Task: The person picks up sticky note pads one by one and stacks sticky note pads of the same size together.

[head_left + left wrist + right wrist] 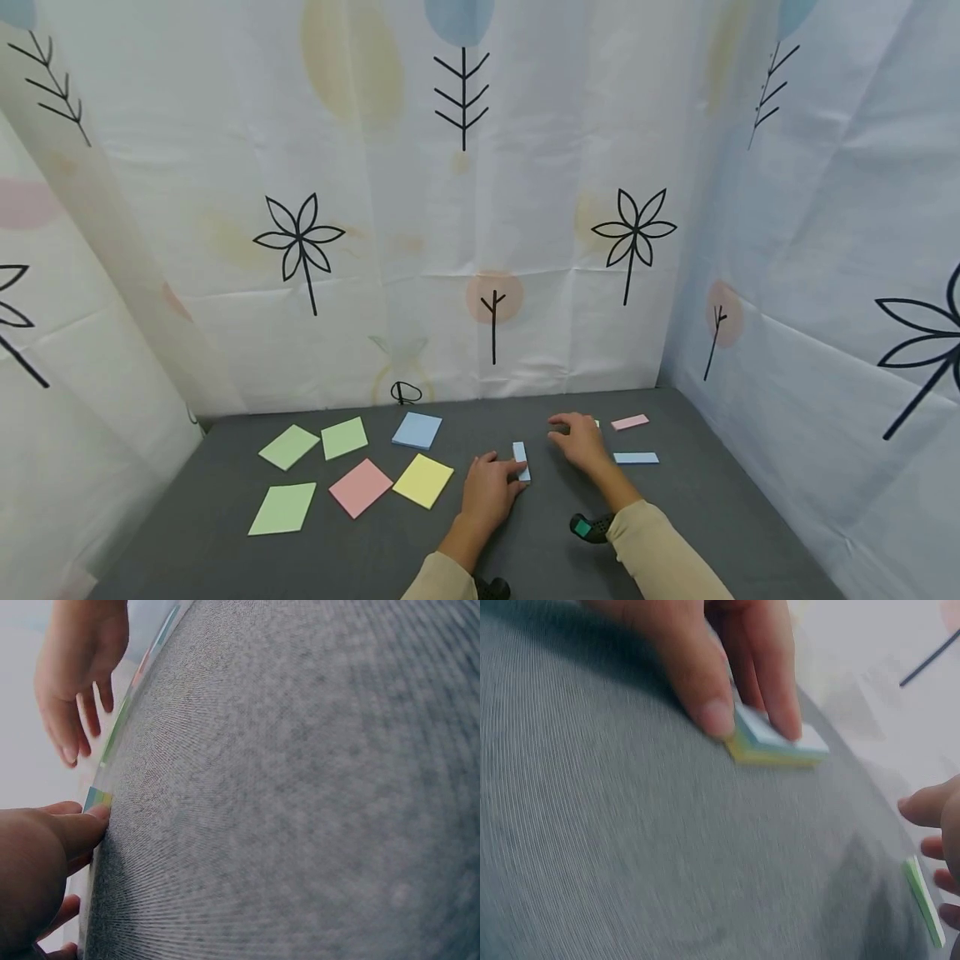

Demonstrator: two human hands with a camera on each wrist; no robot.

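Pad (519, 452) pinched in your left hand (489, 490) seems best held steady and square while your right hand (583, 442), fingers spread, hovers at about two o'clock from it.

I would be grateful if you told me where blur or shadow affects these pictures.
Head view: the nearest green note has crisp edges; left wrist view: the grey tabletop blurs toward the right; right wrist view: the blue-and-yellow stack looks soft, and the tabletop darkens in shadow beside the green strip.
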